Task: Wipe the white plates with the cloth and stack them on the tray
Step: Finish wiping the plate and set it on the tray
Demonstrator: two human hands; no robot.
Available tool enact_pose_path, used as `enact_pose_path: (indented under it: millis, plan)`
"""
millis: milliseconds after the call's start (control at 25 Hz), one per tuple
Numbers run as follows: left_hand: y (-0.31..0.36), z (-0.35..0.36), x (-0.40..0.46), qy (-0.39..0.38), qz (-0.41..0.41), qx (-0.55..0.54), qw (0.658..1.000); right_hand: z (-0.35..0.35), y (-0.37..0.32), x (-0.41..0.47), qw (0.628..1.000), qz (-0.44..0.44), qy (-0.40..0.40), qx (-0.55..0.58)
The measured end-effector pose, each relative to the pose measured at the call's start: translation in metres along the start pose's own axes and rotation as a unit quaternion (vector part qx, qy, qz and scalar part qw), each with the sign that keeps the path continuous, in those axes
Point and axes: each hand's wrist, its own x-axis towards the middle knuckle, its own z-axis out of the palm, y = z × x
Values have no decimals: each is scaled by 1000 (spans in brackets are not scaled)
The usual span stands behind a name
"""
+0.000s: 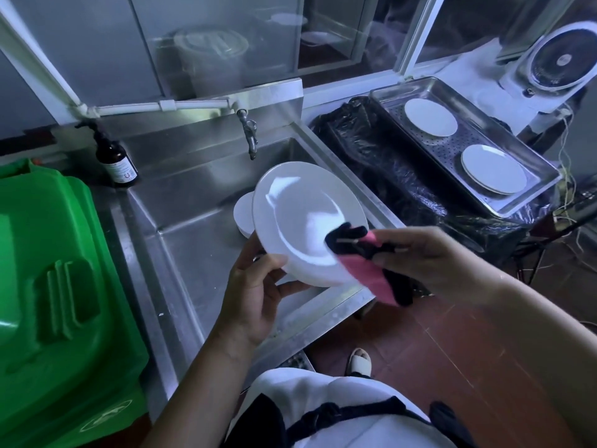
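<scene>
Over the steel sink (181, 221) my left hand (258, 292) holds a white plate (303, 215) by its near rim, tilted toward me. My right hand (429, 257) grips a pink and black cloth (358, 253) and presses it against the plate's right inner edge. Behind the held plate, more white plates (243, 216) rest in the sink, mostly hidden. To the right stands a perforated metal tray (504, 202) with two white plates lying apart in it, one at the far end (430, 117) and one at the near end (493, 168).
A tap (250, 134) hangs over the sink's back. A brown pump bottle (116, 156) stands at the back left, beside a green bin lid (55, 270). A black plastic bag (381, 163) lies under the tray. A white fan (562, 63) sits at far right.
</scene>
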Motion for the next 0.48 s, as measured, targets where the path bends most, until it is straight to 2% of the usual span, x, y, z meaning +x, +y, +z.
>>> enact_pose_path:
  millis: [80,120,320,480]
  plan:
    - [-4,4,4,11,-11,-7,1000,3,11,12,980,-26,124,-152]
    - [-7,6,6,14,-18,-10,1000,11,19,19,963,-42,153,-219]
    - [-20,13,15,43,-45,-87,994,57,63,16,912,-102,68,-393]
    - [-38,15,21,95,-110,-101,984,44,88,13,872,-154,100,-453]
